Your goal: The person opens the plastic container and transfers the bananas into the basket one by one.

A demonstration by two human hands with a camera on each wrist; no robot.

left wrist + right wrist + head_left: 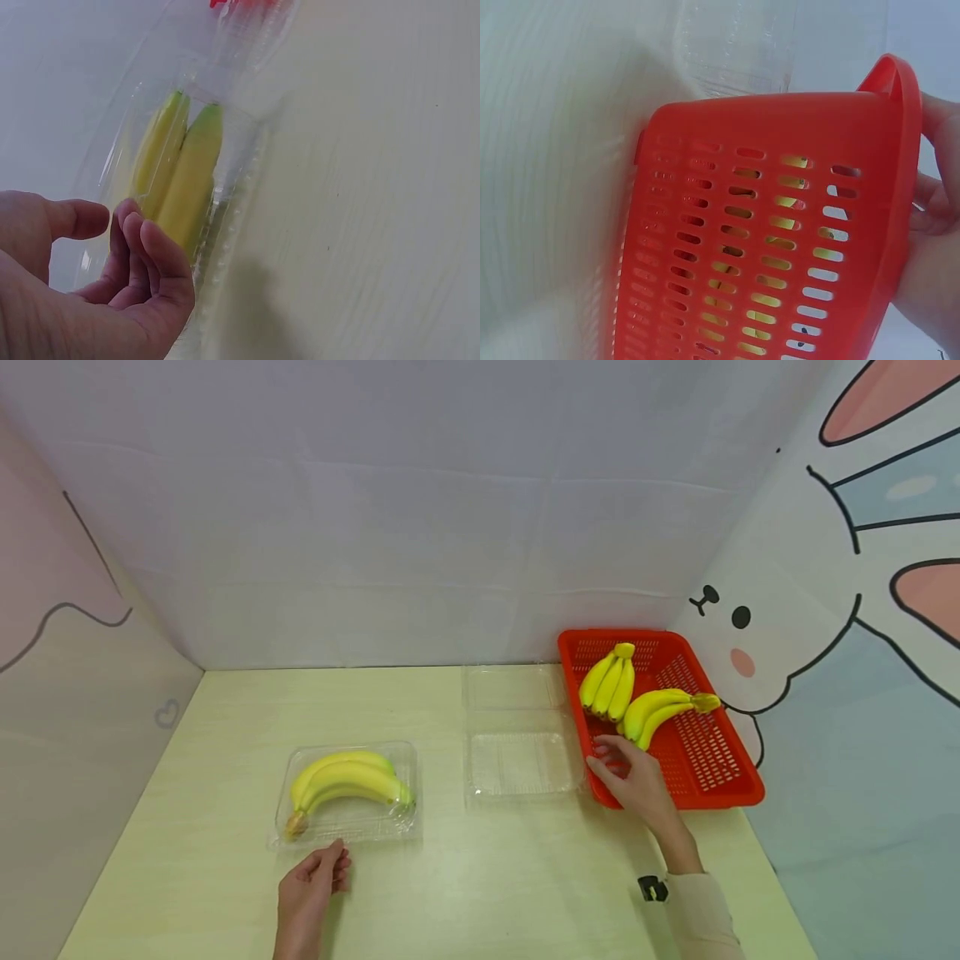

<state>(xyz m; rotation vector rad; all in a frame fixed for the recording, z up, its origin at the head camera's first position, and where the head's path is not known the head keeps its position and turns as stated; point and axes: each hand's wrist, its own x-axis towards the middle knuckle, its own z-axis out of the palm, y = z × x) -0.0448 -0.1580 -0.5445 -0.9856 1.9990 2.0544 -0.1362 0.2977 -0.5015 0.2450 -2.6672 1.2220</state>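
Well, from where I'm standing, the clear box (375, 832) sits left of the frame's centre, toward the bottom, with a bunch of bananas (351, 774) lying inside under see-through plastic. The bananas curve across the box, the brownish stem end in its lower left corner and the greenish tips at its right side.

Just by the near edge of that box is the left hand (311, 877), its fingers loosely bent, the thumb standing apart from them and nothing in its grasp. Whether a fingertip touches the plastic, I can't tell.

Over to the right of the frame, the red basket (723, 793) carries two more bunches. One small bunch (611, 685) rests in its upper left part, stem end up; another bunch (652, 708) lies beside it, its stem end reaching the basket's right side.

The right hand (637, 777) is at the basket's near left corner, thumb and fingers slightly bent with a gap between them, just below the second bunch.

Between the two, just beside the basket, an open clear tray (521, 764) lies with its lid folded back toward the wall (420, 527). All of it stands on a pale desk (480, 885).
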